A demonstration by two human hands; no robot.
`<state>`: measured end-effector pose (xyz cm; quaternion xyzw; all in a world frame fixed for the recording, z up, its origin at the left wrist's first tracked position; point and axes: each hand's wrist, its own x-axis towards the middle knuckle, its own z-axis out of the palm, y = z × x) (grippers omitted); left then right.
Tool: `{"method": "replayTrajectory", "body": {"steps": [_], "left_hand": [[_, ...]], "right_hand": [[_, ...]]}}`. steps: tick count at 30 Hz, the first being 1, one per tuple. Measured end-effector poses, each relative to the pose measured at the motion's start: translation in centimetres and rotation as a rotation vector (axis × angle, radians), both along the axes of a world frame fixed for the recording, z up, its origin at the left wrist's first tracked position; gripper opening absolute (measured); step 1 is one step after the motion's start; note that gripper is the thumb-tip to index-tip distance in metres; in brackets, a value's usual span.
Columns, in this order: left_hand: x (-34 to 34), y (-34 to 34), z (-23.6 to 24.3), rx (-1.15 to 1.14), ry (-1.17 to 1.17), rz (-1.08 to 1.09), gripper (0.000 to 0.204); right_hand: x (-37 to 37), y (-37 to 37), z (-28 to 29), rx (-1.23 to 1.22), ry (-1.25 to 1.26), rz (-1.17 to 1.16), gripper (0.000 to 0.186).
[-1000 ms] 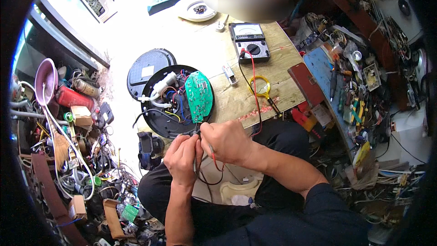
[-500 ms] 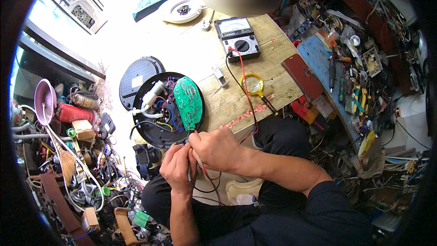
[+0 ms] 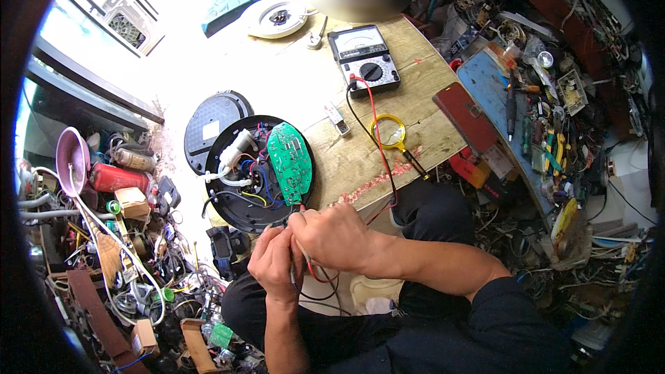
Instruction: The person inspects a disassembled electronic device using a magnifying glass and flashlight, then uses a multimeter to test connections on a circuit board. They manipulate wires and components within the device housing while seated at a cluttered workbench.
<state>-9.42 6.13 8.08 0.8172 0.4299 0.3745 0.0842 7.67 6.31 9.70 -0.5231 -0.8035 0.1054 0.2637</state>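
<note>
A green circuit board (image 3: 289, 163) stands along the right side of a round black housing (image 3: 253, 219), above its wires and white pump-like part (image 3: 237, 150). Just below the board's near end, my two hands touch each other. My left hand (image 3: 273, 263) is closed around a black test probe, its lead hanging underneath. Closed too, my right hand (image 3: 332, 237) grips the red test probe, mostly hidden by the fingers. Probe tips are at the board's bottom edge; exact contact is too small to tell. Both leads run to an analog multimeter (image 3: 365, 59).
On the wooden table (image 3: 433, 125) lie a yellow magnifying glass (image 3: 388, 131), a small white-and-grey box (image 3: 338, 119), a round black lid (image 3: 216, 119) and a white round part (image 3: 263, 24). A blue board (image 3: 485, 86) with tools stands at right. Scrap and cables crowd the left floor.
The whole view has shifted slightly, so everything sits a little lower and to the right. Both hands keep their grip on the probes near the board's near end.
</note>
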Motion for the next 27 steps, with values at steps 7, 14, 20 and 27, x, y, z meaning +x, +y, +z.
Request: {"method": "replayTrajectory", "body": {"steps": [7,14,20,27], "left_hand": [[-0.13,-0.01,-0.37,0.013,0.001,0.008,0.012],[-0.07,-0.06,0.01,-0.016,-0.007,0.0,0.011],[-0.08,-0.08,-0.12,-0.015,0.008,0.013,0.011],[-0.19,-0.11,-0.36,-0.008,0.021,0.012,0.01]], "right_hand": [[0.02,0.04,0.35,-0.006,-0.006,0.004,0.015],[-0.16,0.0,0.17,-0.02,0.0,-0.002,0.013],[-0.23,0.1,0.01,-0.001,-0.001,-0.008,0.012],[-0.3,0.11,0.0,0.005,-0.004,-0.006,0.013]]}}
